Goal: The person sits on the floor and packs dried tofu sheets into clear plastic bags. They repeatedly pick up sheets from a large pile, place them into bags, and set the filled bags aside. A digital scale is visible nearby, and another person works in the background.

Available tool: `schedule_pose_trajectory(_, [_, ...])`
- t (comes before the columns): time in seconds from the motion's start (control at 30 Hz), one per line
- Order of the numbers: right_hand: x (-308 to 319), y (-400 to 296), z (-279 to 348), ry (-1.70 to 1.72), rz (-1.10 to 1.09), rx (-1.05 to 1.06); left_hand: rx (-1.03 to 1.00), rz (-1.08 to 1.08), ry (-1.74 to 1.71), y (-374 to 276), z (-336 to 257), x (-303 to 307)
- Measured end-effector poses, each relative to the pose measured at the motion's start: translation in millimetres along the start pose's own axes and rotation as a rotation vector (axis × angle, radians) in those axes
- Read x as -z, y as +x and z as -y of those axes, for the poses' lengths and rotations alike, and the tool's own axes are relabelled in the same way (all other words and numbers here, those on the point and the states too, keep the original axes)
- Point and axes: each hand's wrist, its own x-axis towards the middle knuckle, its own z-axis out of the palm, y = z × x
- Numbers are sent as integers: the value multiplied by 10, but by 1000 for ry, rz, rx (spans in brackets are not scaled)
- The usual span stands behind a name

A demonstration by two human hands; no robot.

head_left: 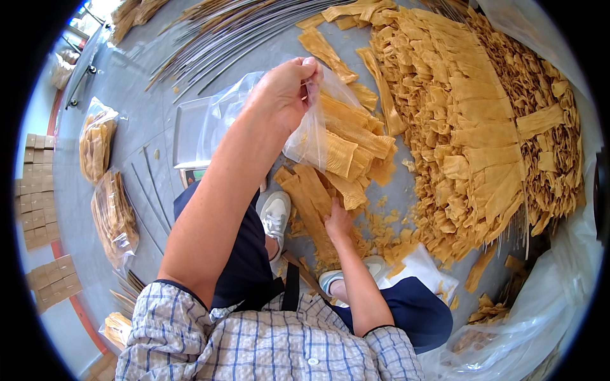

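Observation:
My left hand (288, 90) is raised and pinches the upper edge of a clear plastic bag (307, 147). Flat, wrinkled yellow strips that look like dried tofu skin (352, 128) lie partly in the bag, their ends sticking out of its mouth at the right. Lower down, my right hand (339, 220) reaches to more yellow strips (310, 200) on the floor between my shoes; its fingertips are partly hidden among them, and its grip is unclear. A scale with a metal tray (188, 128) stands left of the bag, partly behind my left forearm.
A large stack of yellow strips (452, 133) fills the right side. Thin rods (238, 33) lie across the top. Filled clear bags (112, 219) rest at the left, and cardboard boxes (40, 195) stand beyond. Plastic sheeting (538, 305) lies at the lower right.

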Motion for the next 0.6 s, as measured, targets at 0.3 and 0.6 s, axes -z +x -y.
schedule_pose_trajectory(0.3, [336,-48,491,43,-116,328,24,-40,-11,-46,13,-10])
schedule_pose_trajectory(0.6, [-372,-167,169,-117,18,-22,3,-43,39,-61,7,-84])
